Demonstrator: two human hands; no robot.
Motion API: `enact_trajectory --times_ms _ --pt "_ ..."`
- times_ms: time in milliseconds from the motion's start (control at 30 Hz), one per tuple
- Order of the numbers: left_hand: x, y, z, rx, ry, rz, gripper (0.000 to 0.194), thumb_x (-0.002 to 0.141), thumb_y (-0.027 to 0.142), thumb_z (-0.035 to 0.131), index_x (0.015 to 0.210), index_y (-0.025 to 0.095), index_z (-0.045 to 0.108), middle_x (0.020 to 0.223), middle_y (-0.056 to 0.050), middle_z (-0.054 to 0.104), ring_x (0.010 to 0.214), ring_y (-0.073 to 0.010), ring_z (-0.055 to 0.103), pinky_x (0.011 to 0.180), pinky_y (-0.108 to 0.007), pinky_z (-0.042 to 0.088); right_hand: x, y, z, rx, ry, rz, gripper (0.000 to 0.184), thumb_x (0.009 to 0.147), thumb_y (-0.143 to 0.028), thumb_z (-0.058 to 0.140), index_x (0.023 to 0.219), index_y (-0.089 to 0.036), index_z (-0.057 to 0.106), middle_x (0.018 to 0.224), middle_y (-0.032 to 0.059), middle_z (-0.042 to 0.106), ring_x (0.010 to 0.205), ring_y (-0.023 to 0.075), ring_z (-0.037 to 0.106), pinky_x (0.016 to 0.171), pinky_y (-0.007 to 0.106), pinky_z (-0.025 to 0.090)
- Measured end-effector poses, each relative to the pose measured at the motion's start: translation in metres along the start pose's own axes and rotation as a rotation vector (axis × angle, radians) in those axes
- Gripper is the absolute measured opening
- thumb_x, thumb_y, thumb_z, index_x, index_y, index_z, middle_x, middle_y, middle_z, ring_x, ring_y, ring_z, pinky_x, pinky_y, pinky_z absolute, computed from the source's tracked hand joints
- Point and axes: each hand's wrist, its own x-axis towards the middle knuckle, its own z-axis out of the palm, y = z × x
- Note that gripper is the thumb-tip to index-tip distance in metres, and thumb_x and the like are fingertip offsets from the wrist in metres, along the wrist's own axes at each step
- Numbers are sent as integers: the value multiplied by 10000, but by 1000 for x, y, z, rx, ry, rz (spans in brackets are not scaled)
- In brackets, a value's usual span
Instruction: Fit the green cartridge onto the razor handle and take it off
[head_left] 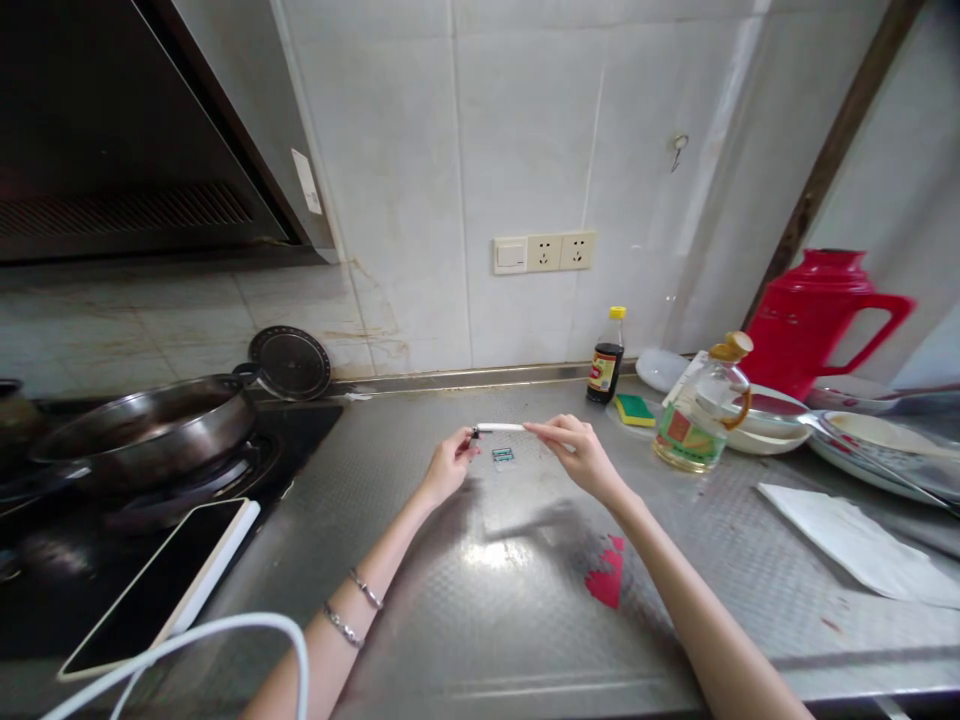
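Observation:
Both my hands are raised over a steel counter [525, 600] and hold a thin white stick-like object [501, 428] between them. My left hand [448, 465] pinches its dark left end. My right hand [576, 452] pinches its right end with the fingertips. Just below the stick, a small teal packet [502, 455] lies on the counter. I cannot make out what the white stick is.
A wok [142, 420] sits on the stove at left, with a tablet [161, 580] and white cable [225, 635] near it. At right stand a dark sauce bottle [606, 362], green sponge [634, 409], oil jug [696, 418], red thermos [814, 315], stacked dishes [870, 440] and a white cloth [855, 545].

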Motion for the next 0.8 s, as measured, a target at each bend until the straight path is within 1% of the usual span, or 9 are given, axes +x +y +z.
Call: enact_trajectory --times_ms 67,200,333,500,600,733,800 --pt "-1 0 1 -7 -4 -2 119 795 187 512 902 156 552 758 -13 605 740 -133 592 751 -248 445 1 -1 0 35 -7 -4 275 895 -296 446 1085 -320 644 809 41 612 794 178 538 720 311 355" --pt "-2 3 2 -8 -11 4 113 798 177 503 900 160 548 780 -14 605 751 -128 591 750 -238 439 1 -3 2 97 29 30 283 894 -296 444 1096 -303 642 807 47 618 789 177 535 709 302 380" --pt "-3 5 3 27 -2 8 93 792 175 511 870 159 560 732 -5 595 714 -124 580 719 -229 440 1 -4 2 139 -27 14 265 882 -301 466 1060 -302 663 807 43 623 785 174 539 716 301 395" --pt "-2 2 3 -1 -7 5 125 798 182 505 912 161 554 763 -11 607 757 -134 598 756 -240 443 1 -5 0 148 50 46 288 883 -289 455 1102 -290 643 780 47 610 768 173 532 704 296 410" --pt "-3 0 5 7 -15 6 120 795 189 512 903 162 557 788 -18 617 760 -135 598 761 -243 445 1 -5 -1 176 15 23 279 878 -293 464 1080 -286 655 784 47 608 764 170 529 699 292 416" --pt "-5 -2 7 18 -32 6 141 792 176 506 919 160 565 808 -26 627 773 -139 599 760 -243 444 1 -3 -2 187 40 46 286 876 -296 467 1096 -274 647 787 49 600 770 173 519 698 293 413" --pt "-5 -1 8 28 -32 9 135 792 178 506 911 160 567 791 -23 620 766 -140 596 750 -240 443 1 -4 -2 200 14 40 278 871 -293 474 1080 -274 657 786 47 600 770 174 521 699 291 414"
